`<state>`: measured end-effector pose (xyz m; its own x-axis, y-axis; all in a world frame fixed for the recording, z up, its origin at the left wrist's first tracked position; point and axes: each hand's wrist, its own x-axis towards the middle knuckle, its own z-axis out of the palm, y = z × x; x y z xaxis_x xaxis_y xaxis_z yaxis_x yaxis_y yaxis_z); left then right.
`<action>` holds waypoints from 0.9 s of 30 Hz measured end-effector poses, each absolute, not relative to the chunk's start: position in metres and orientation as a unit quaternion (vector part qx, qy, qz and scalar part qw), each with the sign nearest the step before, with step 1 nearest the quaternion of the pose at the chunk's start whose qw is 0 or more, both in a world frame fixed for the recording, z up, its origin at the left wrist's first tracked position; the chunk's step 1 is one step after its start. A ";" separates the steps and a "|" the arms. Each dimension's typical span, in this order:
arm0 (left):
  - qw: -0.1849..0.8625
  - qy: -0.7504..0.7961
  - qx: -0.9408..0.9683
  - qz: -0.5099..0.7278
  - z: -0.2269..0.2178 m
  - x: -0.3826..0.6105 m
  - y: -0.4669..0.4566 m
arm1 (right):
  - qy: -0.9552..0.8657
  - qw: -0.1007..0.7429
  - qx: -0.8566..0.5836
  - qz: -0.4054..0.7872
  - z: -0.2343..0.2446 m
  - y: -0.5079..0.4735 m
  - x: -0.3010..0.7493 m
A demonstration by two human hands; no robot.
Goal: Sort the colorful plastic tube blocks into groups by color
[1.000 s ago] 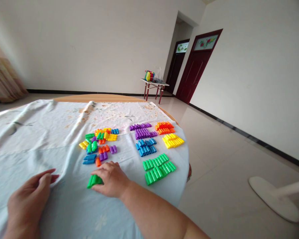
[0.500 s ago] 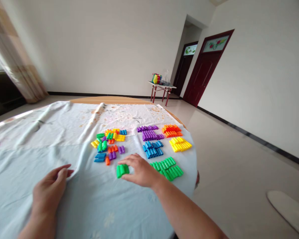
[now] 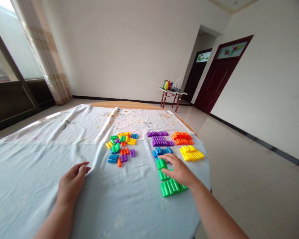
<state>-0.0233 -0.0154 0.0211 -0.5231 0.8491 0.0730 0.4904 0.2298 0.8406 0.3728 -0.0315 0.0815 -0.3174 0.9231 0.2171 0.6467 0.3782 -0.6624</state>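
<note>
Pale blue cloth [image 3: 109, 202] covers the near part of the counter [image 3: 129, 105]. At the near left, the left hand [image 3: 72, 179] rests on this cloth; its fingers lie loosely gathered and no object shows in them, but whether they press together I cannot tell. On the right, 2 slanting green rows [image 3: 171, 188] lie on the cloth, partly covered by the right hand [image 3: 178, 170]. Its thumb and fingers pinch a green piece [image 3: 161, 164] of short joined tubes, just at the far left end of these rows; whether it touches the cloth is not clear. In my judgement, the step in hand is to put this piece with its own colour. The next move would then call for lining it up with the row behind, and opening the fingers softly, so that the neighbours are not pushed. Just beyond are the blue pieces [image 3: 157, 152], with the yellow pieces [image 3: 191, 153] to their right. Well apart on the left lies a mixed group [image 3: 131, 141] of 5 colours. Farther are the purple pieces [image 3: 162, 141] and the orange pieces [image 3: 181, 138]. Behind the counter, a small stand [image 3: 173, 91] carries bags, near a dark red door [image 3: 223, 78].
</note>
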 end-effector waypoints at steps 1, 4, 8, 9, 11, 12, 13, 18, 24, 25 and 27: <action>0.205 0.757 0.442 0.435 0.022 -0.023 -0.015 | -0.781 0.290 -0.501 0.234 0.081 -0.030 0.376; 0.201 0.759 0.441 0.435 0.022 -0.022 -0.015 | -0.793 0.278 -0.489 0.236 0.081 -0.027 0.384; 0.208 0.759 0.442 0.431 0.023 -0.022 -0.015 | -0.803 0.253 -0.483 0.239 0.081 -0.024 0.393; 0.211 0.758 0.443 0.429 0.023 -0.022 -0.015 | -0.804 0.246 -0.485 0.241 0.082 -0.024 0.394; 0.215 0.760 0.441 0.427 0.023 -0.022 -0.016 | -0.801 0.230 -0.493 0.250 0.082 -0.023 0.398; 0.214 0.762 0.439 0.426 0.024 -0.022 -0.016 | -0.798 0.223 -0.497 0.256 0.082 -0.021 0.399; 0.213 0.764 0.436 0.425 0.024 -0.022 -0.016 | -0.796 0.218 -0.500 0.261 0.081 -0.019 0.401; 0.199 0.776 0.428 0.418 0.028 -0.018 -0.016 | -0.800 0.196 -0.497 0.273 0.076 -0.007 0.408; 0.197 0.785 0.423 0.408 0.030 -0.015 -0.016 | -0.820 0.164 -0.477 0.271 0.071 -0.001 0.408; 0.196 0.784 0.423 0.410 0.029 -0.014 -0.016 | -0.819 0.162 -0.477 0.274 0.069 -0.001 0.408; 0.191 0.783 0.423 0.414 0.029 -0.014 -0.016 | -0.815 0.157 -0.479 0.285 0.066 -0.002 0.408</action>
<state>-0.0144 -0.0164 0.0288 -0.5690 0.8207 0.0515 0.5039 0.2986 0.8105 0.4080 -0.0015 0.0660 -0.4915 0.8707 -0.0175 0.6920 0.3783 -0.6148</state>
